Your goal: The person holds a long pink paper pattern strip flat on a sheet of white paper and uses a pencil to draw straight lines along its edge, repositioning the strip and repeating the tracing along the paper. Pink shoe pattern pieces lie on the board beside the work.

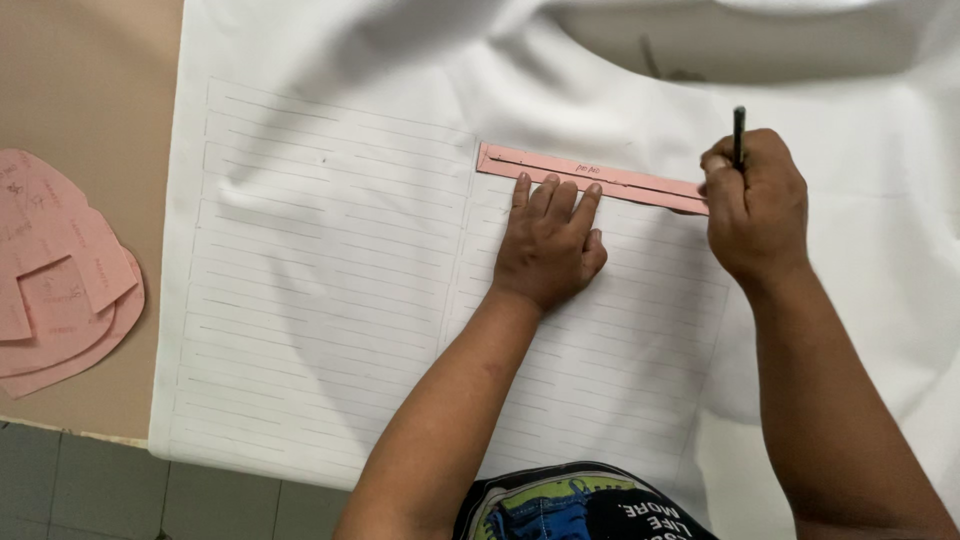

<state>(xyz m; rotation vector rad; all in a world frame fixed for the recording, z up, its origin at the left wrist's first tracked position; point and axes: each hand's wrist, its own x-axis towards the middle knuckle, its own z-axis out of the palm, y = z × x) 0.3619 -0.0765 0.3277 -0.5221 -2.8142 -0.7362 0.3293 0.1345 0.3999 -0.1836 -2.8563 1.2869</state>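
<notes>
1. Pressing flat with spread fingers, the left hand (547,243) pins a long pink card strip (592,178) onto white pleated fabric (320,260).
2. The right hand (755,205) is closed around a dark slim pencil (739,135) at the strip's right end.
3. Pink rounded card patterns (60,270) lie stacked well apart on the tan tabletop (90,80).

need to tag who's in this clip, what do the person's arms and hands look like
Both forearms are bare, with no sleeves in view. The left hand and right hand wear no gloves, and no rings, watch or bracelets show. Fingers are short with trimmed nails.
</notes>
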